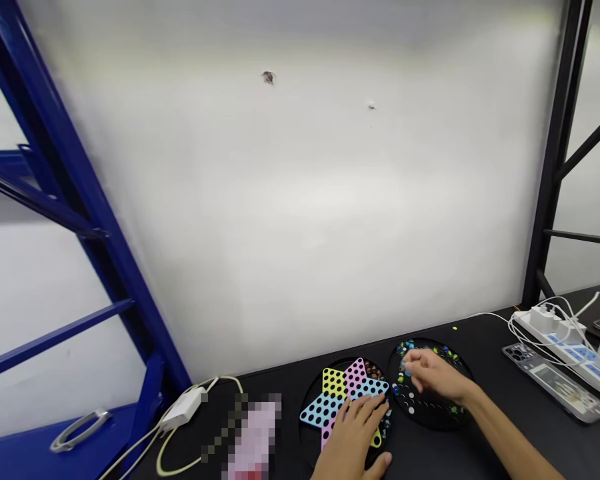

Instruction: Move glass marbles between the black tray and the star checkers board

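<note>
A round black Chinese checkers board (341,393) with a star of yellow, pink and blue perforated points lies on the black table (480,460). My left hand (354,433) rests flat on its near side, fingers spread. To its right sits a round black tray (430,410) holding several coloured marbles (406,347). My right hand (433,375) hovers over that tray with fingers curled together in a pinch among the marbles; whether it holds one is too small to see.
A white wall rises right behind the table. A white charger with cable (183,408) lies at the left, a power strip with plugs (563,330) and a phone (555,381) at the right. A blue metal frame (80,200) stands left, a black rack post (555,153) right.
</note>
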Demonstrator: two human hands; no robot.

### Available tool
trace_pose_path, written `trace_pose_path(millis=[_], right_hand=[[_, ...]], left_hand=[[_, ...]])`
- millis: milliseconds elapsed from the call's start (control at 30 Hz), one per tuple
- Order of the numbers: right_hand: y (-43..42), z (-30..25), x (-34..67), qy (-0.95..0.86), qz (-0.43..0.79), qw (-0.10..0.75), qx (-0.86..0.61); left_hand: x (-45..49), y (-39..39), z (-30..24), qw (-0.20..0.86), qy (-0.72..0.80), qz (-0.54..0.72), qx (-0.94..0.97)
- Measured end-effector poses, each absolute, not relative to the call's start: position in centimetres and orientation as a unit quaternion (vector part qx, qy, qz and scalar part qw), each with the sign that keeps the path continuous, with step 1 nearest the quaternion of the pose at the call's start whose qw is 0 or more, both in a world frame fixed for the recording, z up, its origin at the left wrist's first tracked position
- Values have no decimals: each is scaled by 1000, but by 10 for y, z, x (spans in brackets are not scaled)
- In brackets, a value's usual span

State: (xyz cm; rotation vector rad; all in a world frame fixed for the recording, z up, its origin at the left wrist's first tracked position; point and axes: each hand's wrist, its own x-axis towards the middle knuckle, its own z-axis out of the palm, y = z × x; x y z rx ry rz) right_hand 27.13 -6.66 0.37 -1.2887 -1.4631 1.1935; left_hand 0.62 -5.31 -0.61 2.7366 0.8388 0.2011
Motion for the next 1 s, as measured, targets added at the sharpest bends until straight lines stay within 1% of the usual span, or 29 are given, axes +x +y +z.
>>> trace_pose_path(millis=[67,133,200,233,300,367,433,500,600,667,767,900,1000], right_hand=[[-67,11,281,-496,488,518,-498],[-66,15,292,-429,488,590,-480],[-63,12,302,-405,475,613,-484],[-60,8,306,-407,455,608,-507],[-51,-1,312,-438,372,549,-607],[-40,-10,316,-475,269,457,-702],[-30,-17,317,-503,201,386,-747],[-20,-21,315,-520,173,345,-762],[-8,-25,307,-539,127,262,-790],[-1,-27,300,-551,102,208,-802],[7,-28,289,-571,69,145,-805],[14,-29,280,-597,41,95,-795],[14,-32,275,-609,45,77,-788]], left_hand=[[6,-53,-7,133,282,76,947],[5,-52,-8,131,274,79,949],[4,-51,-9,131,270,80,950],[3,-49,-10,132,269,80,951],[2,-45,-12,135,262,76,952],[2,-40,-17,142,252,67,955],[2,-34,-25,144,242,59,958],[3,-28,-34,140,239,59,959],[5,-23,-44,138,247,48,958],[4,-22,-46,142,254,37,956],[3,-23,-42,140,250,55,957],[2,-25,-37,131,251,61,957],[2,-26,-38,131,256,51,956]])
